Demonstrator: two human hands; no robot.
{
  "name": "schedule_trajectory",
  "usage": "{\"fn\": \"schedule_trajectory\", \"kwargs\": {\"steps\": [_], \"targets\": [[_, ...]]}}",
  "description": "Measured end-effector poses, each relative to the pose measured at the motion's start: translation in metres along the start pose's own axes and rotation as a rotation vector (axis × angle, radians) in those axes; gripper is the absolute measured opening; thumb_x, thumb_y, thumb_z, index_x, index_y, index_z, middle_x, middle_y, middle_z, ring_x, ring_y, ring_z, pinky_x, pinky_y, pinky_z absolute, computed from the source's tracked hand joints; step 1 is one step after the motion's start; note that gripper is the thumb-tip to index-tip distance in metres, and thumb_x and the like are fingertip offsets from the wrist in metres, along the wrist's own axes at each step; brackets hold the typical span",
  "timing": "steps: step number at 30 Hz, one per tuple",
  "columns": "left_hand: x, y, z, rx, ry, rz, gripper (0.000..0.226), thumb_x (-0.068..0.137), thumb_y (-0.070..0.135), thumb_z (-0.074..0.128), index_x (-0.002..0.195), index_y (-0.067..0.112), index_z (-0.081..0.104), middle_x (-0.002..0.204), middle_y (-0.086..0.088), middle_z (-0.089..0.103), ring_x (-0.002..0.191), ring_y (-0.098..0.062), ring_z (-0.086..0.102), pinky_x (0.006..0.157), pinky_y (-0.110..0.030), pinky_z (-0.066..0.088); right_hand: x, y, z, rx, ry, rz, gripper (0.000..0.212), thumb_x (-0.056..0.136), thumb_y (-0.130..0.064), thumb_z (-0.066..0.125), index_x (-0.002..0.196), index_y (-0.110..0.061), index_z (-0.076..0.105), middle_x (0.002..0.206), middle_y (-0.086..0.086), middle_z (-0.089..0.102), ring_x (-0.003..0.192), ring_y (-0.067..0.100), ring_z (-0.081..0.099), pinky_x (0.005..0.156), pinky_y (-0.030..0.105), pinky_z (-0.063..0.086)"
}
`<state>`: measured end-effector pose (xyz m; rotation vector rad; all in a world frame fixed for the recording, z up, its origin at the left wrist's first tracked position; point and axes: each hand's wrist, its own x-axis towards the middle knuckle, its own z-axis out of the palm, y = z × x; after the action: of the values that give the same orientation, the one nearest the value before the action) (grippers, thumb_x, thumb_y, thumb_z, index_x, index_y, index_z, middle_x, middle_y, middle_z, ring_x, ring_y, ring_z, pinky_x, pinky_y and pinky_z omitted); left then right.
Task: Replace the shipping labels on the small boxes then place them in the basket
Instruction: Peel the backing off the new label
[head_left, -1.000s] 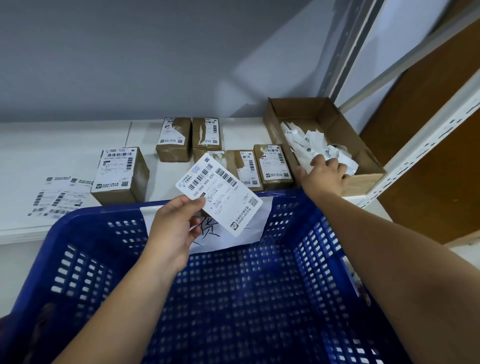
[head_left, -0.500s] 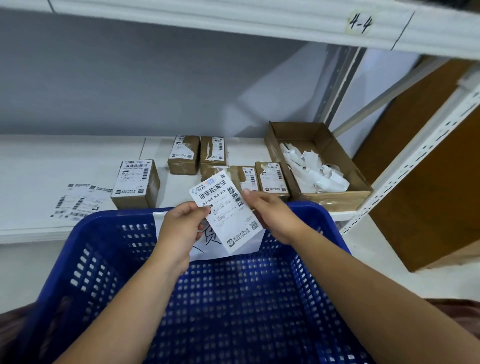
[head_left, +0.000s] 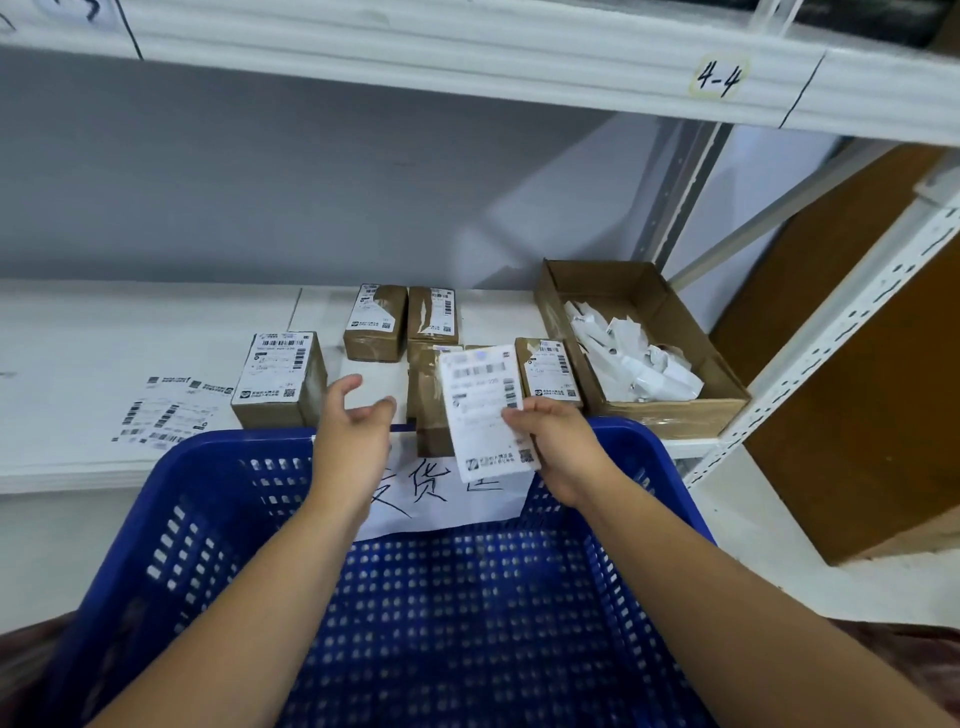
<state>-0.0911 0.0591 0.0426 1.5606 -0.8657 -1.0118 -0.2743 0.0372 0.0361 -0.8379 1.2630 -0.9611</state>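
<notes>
My right hand (head_left: 558, 441) pinches a white shipping label (head_left: 485, 410) by its lower right edge, upright above the far rim of the blue basket (head_left: 218, 519). My left hand (head_left: 356, 436) hovers empty with fingers spread, just right of a small brown box (head_left: 278, 379) that stands apart. Several more small labelled boxes sit on the white shelf: two at the back (head_left: 375, 322) (head_left: 432, 314), one (head_left: 549, 374) beside the label, and one (head_left: 427, 395) partly hidden behind the label.
An open cardboard box (head_left: 722, 410) holding crumpled label scraps (head_left: 628, 358) stands at the right. A sheet of fresh labels (head_left: 166, 410) lies on the shelf at the left. A handwritten paper sign (head_left: 447, 499) hangs inside the basket. An upper shelf marked 4-4 (head_left: 719, 78) runs overhead.
The label passed from my left hand to my right hand. My left hand let go and moved left toward the separate box; my right hand came back from the scrap box.
</notes>
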Motion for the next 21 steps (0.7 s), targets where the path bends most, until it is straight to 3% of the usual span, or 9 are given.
{"fn": "schedule_trajectory", "kwargs": {"steps": [3, 5, 8, 12, 16, 19, 21], "targets": [[0.023, -0.011, 0.005, -0.017, -0.027, -0.077, 0.016, 0.093, 0.016, 0.052, 0.107, 0.018, 0.058, 0.099, 0.001, 0.06, 0.089, -0.02, 0.057, 0.081, -0.033, 0.046, 0.013, -0.005, 0.002, 0.316, 0.047, 0.118, 0.01, 0.098, -0.006, 0.052, 0.093, -0.007, 0.061, 0.083, 0.006, 0.073, 0.077, 0.021, 0.069, 0.062, 0.034, 0.057], [0.036, -0.018, 0.012, -0.008, -0.054, -0.109, 0.012, 0.094, 0.014, 0.05, 0.101, 0.015, 0.06, 0.093, 0.006, 0.058, 0.098, -0.022, 0.056, 0.094, -0.038, 0.046, 0.024, -0.003, 0.006, 0.351, 0.121, 0.145, 0.009, 0.098, -0.011, 0.052, 0.098, -0.011, 0.061, 0.084, 0.003, 0.071, 0.077, 0.017, 0.066, 0.062, 0.031, 0.051], [0.056, -0.027, 0.022, 0.021, -0.074, -0.146, 0.006, 0.094, 0.021, 0.053, 0.091, 0.018, 0.058, 0.089, 0.004, 0.057, 0.094, -0.02, 0.055, 0.099, -0.042, 0.046, 0.038, -0.001, 0.011, 0.354, 0.198, 0.158, 0.009, 0.098, -0.013, 0.054, 0.093, -0.015, 0.062, 0.085, -0.001, 0.07, 0.073, 0.011, 0.064, 0.058, 0.023, 0.042], [0.078, -0.041, 0.036, 0.003, -0.159, -0.243, 0.021, 0.093, 0.037, 0.055, 0.092, 0.017, 0.059, 0.104, -0.003, 0.064, 0.105, -0.026, 0.06, 0.1, -0.043, 0.045, 0.056, -0.002, 0.018, 0.382, 0.2, 0.155, 0.01, 0.097, -0.01, 0.053, 0.097, -0.013, 0.063, 0.088, 0.001, 0.071, 0.07, 0.011, 0.067, 0.053, 0.02, 0.046], [0.082, -0.045, 0.046, 0.05, -0.152, -0.218, 0.047, 0.094, 0.041, 0.052, 0.131, 0.012, 0.049, 0.124, -0.004, 0.058, 0.112, -0.025, 0.057, 0.099, -0.039, 0.044, 0.064, 0.001, 0.025, 0.396, 0.177, 0.165, 0.016, 0.098, -0.009, 0.051, 0.109, -0.005, 0.061, 0.097, 0.009, 0.072, 0.071, 0.017, 0.068, 0.046, 0.02, 0.05], [0.077, -0.047, 0.051, 0.03, -0.224, -0.229, 0.037, 0.099, 0.038, 0.043, 0.113, 0.009, 0.062, 0.111, -0.006, 0.067, 0.095, -0.022, 0.064, 0.084, -0.033, 0.051, 0.058, 0.002, 0.031, 0.43, 0.126, 0.195, 0.016, 0.099, -0.009, 0.051, 0.108, -0.004, 0.063, 0.08, 0.007, 0.073, 0.061, 0.016, 0.07, 0.044, 0.02, 0.05], [0.068, -0.045, 0.05, 0.002, -0.24, -0.24, 0.041, 0.101, 0.042, 0.035, 0.101, 0.013, 0.064, 0.096, -0.004, 0.069, 0.085, -0.018, 0.064, 0.07, -0.027, 0.049, 0.051, 0.004, 0.032, 0.437, 0.1, 0.193, 0.018, 0.099, -0.009, 0.05, 0.112, -0.005, 0.062, 0.08, 0.007, 0.074, 0.063, 0.015, 0.071, 0.047, 0.023, 0.053]]}}
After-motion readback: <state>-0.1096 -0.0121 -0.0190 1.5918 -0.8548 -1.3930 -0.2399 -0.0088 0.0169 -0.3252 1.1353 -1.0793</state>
